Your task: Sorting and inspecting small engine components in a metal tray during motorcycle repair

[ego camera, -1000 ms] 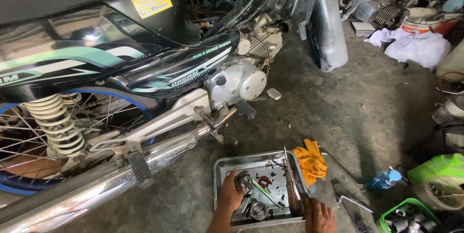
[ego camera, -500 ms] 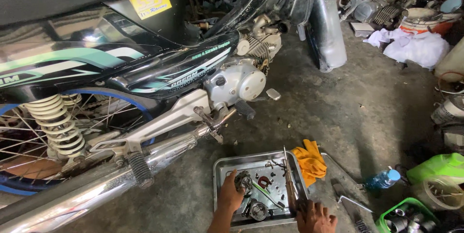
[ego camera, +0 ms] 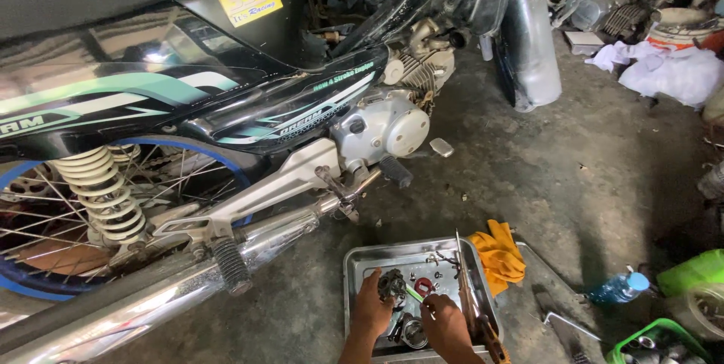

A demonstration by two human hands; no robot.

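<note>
On the far left stands the motorbike [ego camera: 226, 130], with its shiny pipe [ego camera: 151, 296] running low along the floor. Beside it, the metal tray [ego camera: 362, 262] sits flat on the floor. The left hand [ego camera: 372, 307] is inside the tray, its grip closed around a round toothed part [ego camera: 392, 284], lifted a little off the tray's bottom. The right hand [ego camera: 445, 326] is just beside it, pinching a thin green-handled tool [ego camera: 415, 294] that points at the part. It looks like picking or cleaning work on the part. A next move needs a steady hold and a small poke. The tray walls and a long tool [ego camera: 471, 304] crowd the right side. The yellow cloth [ego camera: 499, 258] lies past that, then open floor.
</note>
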